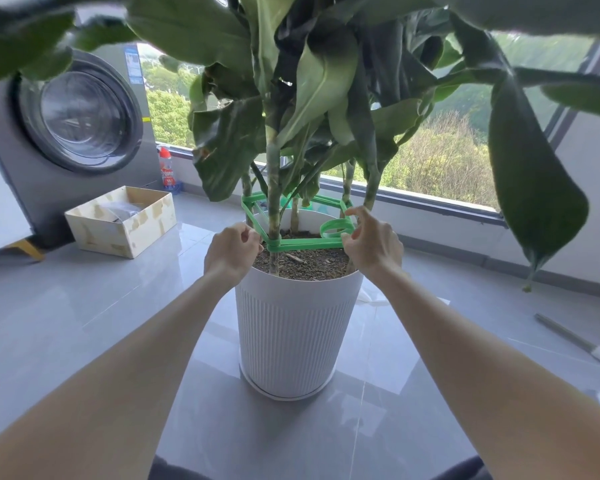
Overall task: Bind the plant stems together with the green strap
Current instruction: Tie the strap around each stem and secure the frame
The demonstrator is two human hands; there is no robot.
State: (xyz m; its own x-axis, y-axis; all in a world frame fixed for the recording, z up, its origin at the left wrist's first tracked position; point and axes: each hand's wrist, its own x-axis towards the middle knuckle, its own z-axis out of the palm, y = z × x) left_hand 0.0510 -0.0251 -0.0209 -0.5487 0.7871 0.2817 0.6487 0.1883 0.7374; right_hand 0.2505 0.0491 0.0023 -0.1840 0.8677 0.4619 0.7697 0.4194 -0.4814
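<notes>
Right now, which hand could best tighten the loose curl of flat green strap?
Probably the right hand: its fingers pinch the strap beside that curl; the left hand pinches it beside the stem.

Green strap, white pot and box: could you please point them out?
green strap [309, 243], head view, front horizontal stretch
white pot [291, 327], head view, ribbed wall
box [97, 233], head view, front wall

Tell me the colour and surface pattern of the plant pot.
The pot is white with fine vertical ribs; the head view shows it best.
</notes>
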